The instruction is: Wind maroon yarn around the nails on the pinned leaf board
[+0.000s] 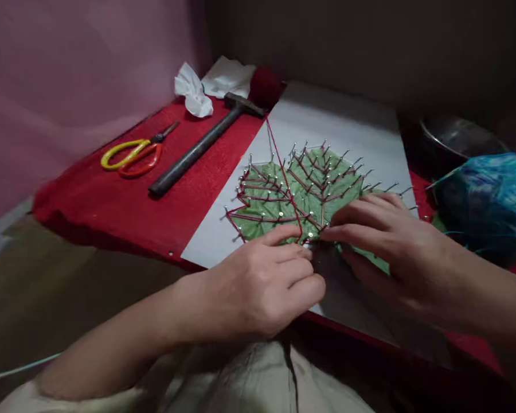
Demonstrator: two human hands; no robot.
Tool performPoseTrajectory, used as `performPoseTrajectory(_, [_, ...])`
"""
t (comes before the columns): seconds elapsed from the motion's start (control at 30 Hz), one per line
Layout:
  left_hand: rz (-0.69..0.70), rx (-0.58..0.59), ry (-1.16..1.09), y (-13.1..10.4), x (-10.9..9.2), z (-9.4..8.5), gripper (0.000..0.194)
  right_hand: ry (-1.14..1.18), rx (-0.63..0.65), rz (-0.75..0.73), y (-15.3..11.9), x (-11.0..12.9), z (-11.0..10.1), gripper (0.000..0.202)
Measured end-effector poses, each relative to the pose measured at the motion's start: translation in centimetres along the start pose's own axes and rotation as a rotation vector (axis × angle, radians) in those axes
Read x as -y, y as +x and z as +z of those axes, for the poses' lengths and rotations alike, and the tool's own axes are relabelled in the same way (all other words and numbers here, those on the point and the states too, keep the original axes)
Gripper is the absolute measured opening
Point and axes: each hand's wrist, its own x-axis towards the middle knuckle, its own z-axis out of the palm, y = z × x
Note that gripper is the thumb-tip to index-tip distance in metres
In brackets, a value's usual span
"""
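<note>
A large green leaf (266, 229) lies on a white board (344, 109), with several nails (281, 214) standing along its edges and veins. Dark red thread (279, 154) is wound between the nails, and a strand runs back toward a red yarn ball (265, 86). My left hand (258, 281) is closed over the leaf's near edge, its fingers on the red thread. Close beside it, my right hand (382, 241) has its fingers bent together at a nail near the leaf's base. Whatever lies between those fingertips is hidden.
On the red tabletop (112, 212) lie a hammer (202, 140) and scissors (140, 152) with yellow and orange handles. Crumpled white paper (193, 92) sits behind them. At the right are a blue yarn ball (494, 198) and a metal bowl (460, 135). A wall (69, 69) borders the left.
</note>
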Motion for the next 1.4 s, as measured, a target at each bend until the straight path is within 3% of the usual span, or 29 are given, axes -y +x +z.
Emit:
performPoseTrajectory(0.57, [-0.014, 0.004, 0.048, 0.0, -0.1, 0.1, 0.027, -0.167, 0.053, -0.021, 0.8, 0.6, 1.3, 0.019])
performPoseTrajectory(0.8, [0.012, -0.045, 0.060, -0.1, 0.0, 0.1, 0.023, -0.027, -0.076, -0.010, -1.6, -0.1, 0.1, 0.036])
performPoseTrajectory(1.03, [0.002, -0.035, 0.065, 0.2, -0.2, 0.0, 0.025, -0.034, -0.124, 0.002, -1.9, 0.1, 1.3, 0.037])
performPoseTrajectory(1.27, [-0.025, -0.038, 0.022, -0.2, -0.5, 0.1, 0.023, -0.074, -0.133, 0.029, -1.4, 1.0, 2.3, 0.024])
performPoseTrajectory(1.4, [-0.040, -0.031, 0.015, -0.1, -0.5, 0.3, 0.026, 0.002, -0.143, 0.016, -1.8, 0.8, 2.5, 0.033])
